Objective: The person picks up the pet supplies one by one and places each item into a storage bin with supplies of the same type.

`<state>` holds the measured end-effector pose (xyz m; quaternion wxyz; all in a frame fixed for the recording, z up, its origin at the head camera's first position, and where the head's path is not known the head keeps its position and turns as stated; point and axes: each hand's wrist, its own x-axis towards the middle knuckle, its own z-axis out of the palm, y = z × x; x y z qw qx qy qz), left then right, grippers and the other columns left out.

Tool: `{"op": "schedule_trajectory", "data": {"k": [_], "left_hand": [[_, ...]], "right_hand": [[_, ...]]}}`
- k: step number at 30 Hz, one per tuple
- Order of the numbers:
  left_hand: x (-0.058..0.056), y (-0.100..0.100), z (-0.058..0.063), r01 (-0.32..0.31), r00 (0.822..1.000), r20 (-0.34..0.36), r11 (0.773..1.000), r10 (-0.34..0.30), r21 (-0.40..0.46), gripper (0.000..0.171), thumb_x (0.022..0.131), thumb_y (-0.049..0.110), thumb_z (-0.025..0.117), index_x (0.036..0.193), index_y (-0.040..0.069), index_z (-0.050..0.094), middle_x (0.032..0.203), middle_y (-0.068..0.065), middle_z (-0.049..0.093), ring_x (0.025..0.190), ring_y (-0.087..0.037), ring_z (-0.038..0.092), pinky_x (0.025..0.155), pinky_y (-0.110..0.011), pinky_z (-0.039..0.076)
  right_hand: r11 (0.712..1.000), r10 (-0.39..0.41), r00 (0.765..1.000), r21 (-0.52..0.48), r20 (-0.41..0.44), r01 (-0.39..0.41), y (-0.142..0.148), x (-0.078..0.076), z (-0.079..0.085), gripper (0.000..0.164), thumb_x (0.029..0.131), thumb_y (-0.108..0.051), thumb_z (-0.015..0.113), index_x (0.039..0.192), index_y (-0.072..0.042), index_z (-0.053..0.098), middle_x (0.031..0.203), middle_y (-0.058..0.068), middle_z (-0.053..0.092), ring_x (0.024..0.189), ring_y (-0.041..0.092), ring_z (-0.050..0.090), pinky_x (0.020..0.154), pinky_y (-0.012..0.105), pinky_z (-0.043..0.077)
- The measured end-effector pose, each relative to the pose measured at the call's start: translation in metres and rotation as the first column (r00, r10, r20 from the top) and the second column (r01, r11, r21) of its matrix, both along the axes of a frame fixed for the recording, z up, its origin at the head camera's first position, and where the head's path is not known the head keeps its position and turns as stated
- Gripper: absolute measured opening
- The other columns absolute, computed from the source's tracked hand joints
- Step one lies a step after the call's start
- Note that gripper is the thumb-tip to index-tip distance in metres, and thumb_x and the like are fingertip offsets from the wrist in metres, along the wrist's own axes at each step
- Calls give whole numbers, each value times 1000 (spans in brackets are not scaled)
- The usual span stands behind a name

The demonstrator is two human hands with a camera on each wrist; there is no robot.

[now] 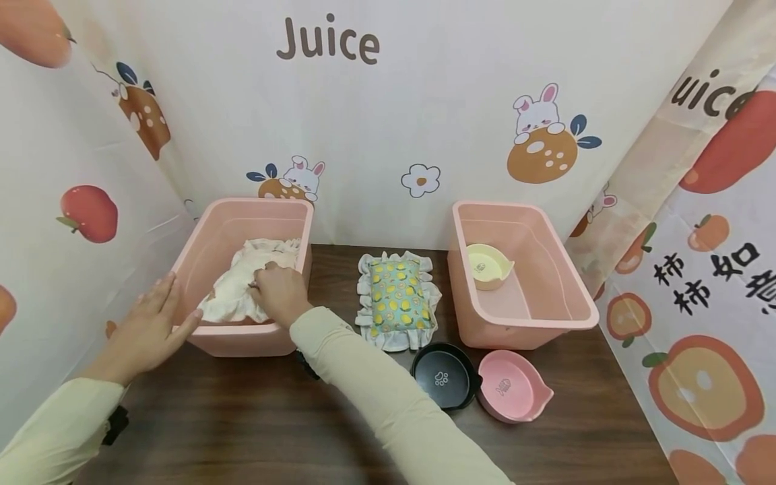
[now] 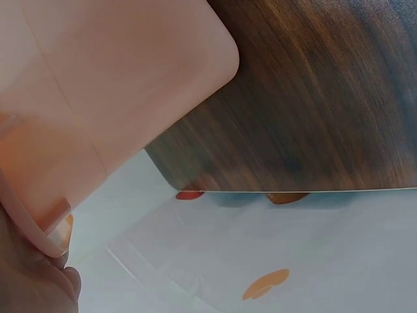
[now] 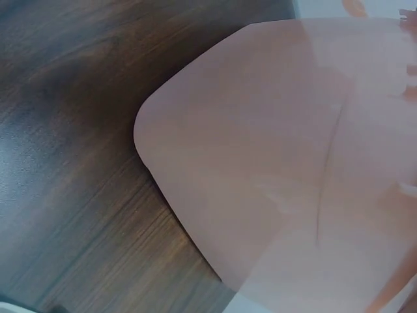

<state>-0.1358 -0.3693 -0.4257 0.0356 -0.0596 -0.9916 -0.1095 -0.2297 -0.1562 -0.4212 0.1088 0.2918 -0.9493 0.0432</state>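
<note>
A white frilled cushion (image 1: 233,289) lies inside the left pink bin (image 1: 209,222), tilted against its right side. My right hand (image 1: 281,293) reaches over the front right of that bin, its curled fingers gripping the cushion's fabric; the fingertips are mostly hidden. My left hand (image 1: 148,330) rests against the bin's left front corner with fingers extended along the rim and thumb over the front edge. The left wrist view shows part of this left hand (image 2: 36,277) at the rim. In the right wrist view the bin's outer wall (image 3: 241,143) fills most of the picture.
A lemon-print cushion (image 1: 400,296) with a white frill lies between the bins. The right pink bin (image 1: 564,283) contains a pale yellow bowl (image 1: 488,266). Before it, a black bowl (image 1: 442,377) and a pink bowl (image 1: 512,387) stand on the dark wooden table (image 1: 242,417). Printed curtains surround the table.
</note>
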Motion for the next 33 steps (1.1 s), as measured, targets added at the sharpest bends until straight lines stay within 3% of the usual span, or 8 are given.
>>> {"op": "schedule_trajectory", "data": {"k": [8, 15, 26, 33], "left_hand": [[-1, 2, 1, -9, 1000, 2, 1000, 9, 9, 80, 98, 47, 40, 146, -12, 17, 152, -34, 12, 138, -52, 14, 114, -60, 3], [0, 2, 1, -14, 1000, 0, 1000, 14, 7, 81, 99, 49, 39, 145, -15, 18, 151, -35, 13, 138, -52, 14, 113, -63, 9], [1, 0, 0, 9, 1000, -29, 1000, -8, 17, 80, 99, 47, 39, 145, -15, 19, 151, -36, 15, 138, -53, 15, 115, -59, 3], [3, 0, 0, -5, 999, -36, 1000, 5, 10, 80, 99, 48, 38, 145, -15, 20, 150, -36, 16, 137, -53, 17, 114, -60, 6]], "right_hand": [[987, 111, 983, 98, 149, -126, 1, -4, 2, 30, 87, -54, 62, 110, -35, 64, 96, -15, 66, 88, 5, 63, 64, 27, 51], [934, 181, 949, 257, 256, -248, 1, -4, 4, 34, 95, -54, 48, 124, -41, 58, 109, -17, 64, 98, 7, 61, 72, 30, 51], [873, 167, 943, 401, 287, -277, -1, -1, 5, 45, 94, -62, 39, 135, -44, 50, 120, -14, 61, 111, 12, 58, 82, 31, 48], [888, 167, 936, 367, 309, -279, -2, -1, 6, 44, 94, -62, 40, 134, -45, 50, 121, -14, 60, 113, 12, 57, 83, 32, 47]]}}
